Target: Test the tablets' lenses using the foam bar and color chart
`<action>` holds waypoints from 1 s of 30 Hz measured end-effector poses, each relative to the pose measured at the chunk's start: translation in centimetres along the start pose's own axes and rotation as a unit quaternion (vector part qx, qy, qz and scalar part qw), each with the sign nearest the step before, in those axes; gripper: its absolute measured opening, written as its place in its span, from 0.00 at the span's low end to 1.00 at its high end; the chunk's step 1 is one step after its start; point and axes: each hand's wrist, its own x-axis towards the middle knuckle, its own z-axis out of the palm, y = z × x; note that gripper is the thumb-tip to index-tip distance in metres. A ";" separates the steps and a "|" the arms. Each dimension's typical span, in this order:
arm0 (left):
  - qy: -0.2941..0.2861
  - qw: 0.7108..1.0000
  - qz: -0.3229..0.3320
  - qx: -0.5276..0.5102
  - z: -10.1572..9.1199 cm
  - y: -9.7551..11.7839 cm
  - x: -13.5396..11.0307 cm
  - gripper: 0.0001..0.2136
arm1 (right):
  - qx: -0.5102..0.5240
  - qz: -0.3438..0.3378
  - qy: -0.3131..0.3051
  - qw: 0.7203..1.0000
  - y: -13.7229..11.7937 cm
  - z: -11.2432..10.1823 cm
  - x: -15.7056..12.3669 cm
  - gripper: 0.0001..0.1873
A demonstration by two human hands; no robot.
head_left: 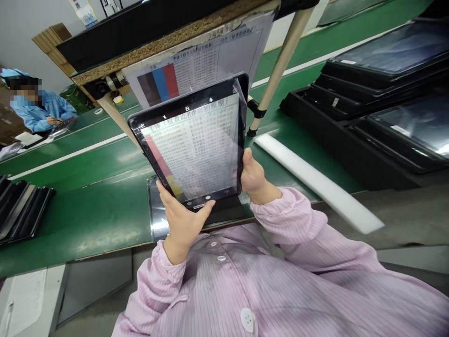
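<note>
Both my hands hold up a black-framed tablet (196,150), tilted upright above the green bench. Its lit screen shows a camera view of a printed sheet. My left hand (182,220) grips the lower left corner, thumb along the bottom edge and fingers going behind. At the right edge, my right hand (254,175) is closed round the side, with its fingers hidden behind the tablet. Straight behind it hangs a printed chart (231,56) with black, blue and red colour bars. Another dark tablet-like panel (157,215) lies on the bench below, partly covered.
Stacked tablets (393,51) sit in black foam trays (322,126) at right. A white foam strip (315,182) juts past the bench edge. More tablets (24,210) stand at left. A beige pole (280,70) supports the shelf (168,42). A co-worker (42,110) sits far left.
</note>
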 end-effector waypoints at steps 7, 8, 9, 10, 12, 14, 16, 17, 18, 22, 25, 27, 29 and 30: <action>0.007 1.000 -0.010 -0.008 0.0 0.2 0.1 0.63 | -0.039 -0.004 -0.013 0.999 -0.2 0.1 -0.1 0.47; 0.008 1.000 -0.007 -0.007 0.1 0.2 0.0 0.63 | -0.042 -0.003 -0.012 0.999 -0.2 0.0 -0.1 0.47; 0.010 1.000 -0.004 -0.005 0.1 0.2 0.0 0.63 | -0.042 0.000 -0.010 0.999 -0.1 -0.1 -0.1 0.47; 0.014 1.000 -0.004 -0.007 0.1 0.2 -0.1 0.63 | -0.041 0.004 -0.009 0.999 -0.1 -0.2 0.0 0.48; 0.018 0.999 -0.010 -0.039 -0.1 -0.1 -0.1 0.61 | -0.041 0.010 -0.008 0.999 0.1 -0.4 -0.1 0.48; 0.016 0.990 -0.028 -0.138 -0.5 -0.7 0.2 0.53 | -0.047 0.008 -0.013 0.999 0.0 -0.3 -0.4 0.49; 0.012 0.956 -0.076 -0.284 -1.1 -1.4 0.8 0.41 | -0.064 -0.010 -0.021 0.998 -0.6 -0.2 -1.0 0.47; 0.007 0.929 -0.112 -0.354 -1.4 -1.7 1.2 0.35 | -0.080 -0.028 -0.028 0.996 -1.0 0.0 -1.3 0.45; 0.002 0.900 -0.150 -0.409 -1.6 -2.0 1.6 0.30 | -0.103 -0.050 -0.036 0.993 -1.6 0.2 -1.7 0.43; -0.024 0.828 -0.245 -0.504 -1.7 -2.4 2.5 0.25 | -0.204 -0.127 -0.082 0.967 -4.7 0.7 -2.5 0.44; -0.038 0.804 -0.262 -0.533 -0.9 -2.3 2.0 0.23 | -0.262 -0.168 -0.092 0.946 -6.6 0.5 -2.1 0.42; -0.050 0.796 -0.263 -0.542 -0.3 -2.3 1.3 0.23 | -0.297 -0.187 -0.089 0.932 -7.2 -0.2 -1.6 0.40; -0.057 0.798 -0.265 -0.539 0.0 -2.2 0.8 0.26 | -0.326 -0.184 -0.081 0.924 -7.2 -1.0 -1.2 0.40; -0.058 0.799 -0.272 -0.533 0.1 -2.2 0.6 0.27 | -0.339 -0.174 -0.076 0.921 -7.1 -1.5 -1.1 0.40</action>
